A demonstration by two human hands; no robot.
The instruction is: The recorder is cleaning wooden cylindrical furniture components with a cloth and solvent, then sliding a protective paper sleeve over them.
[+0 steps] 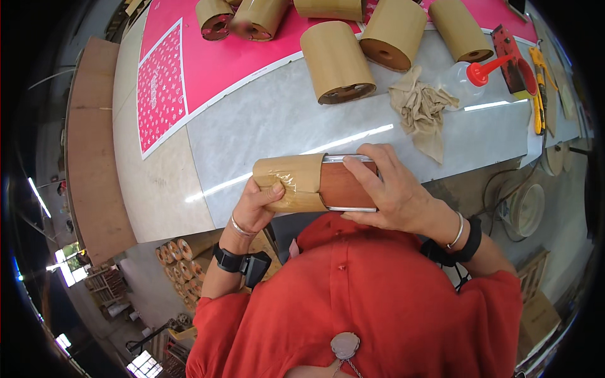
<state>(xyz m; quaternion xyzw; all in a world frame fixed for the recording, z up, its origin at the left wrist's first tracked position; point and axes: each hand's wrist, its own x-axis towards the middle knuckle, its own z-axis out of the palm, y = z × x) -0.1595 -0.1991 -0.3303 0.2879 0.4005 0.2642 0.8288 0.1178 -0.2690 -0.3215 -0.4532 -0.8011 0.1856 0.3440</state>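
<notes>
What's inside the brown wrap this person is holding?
A reddish-brown piece with silvery edges sticks out of the brown wrap; anything deeper inside is covered and unseen.

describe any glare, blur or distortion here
Head view: bright streaks of glare on the grey tabletop, glints on the held brown sleeve, a blurred patch at one upper cardboard tube, the brown board at left bowing, lower-left window overexposed.
</notes>
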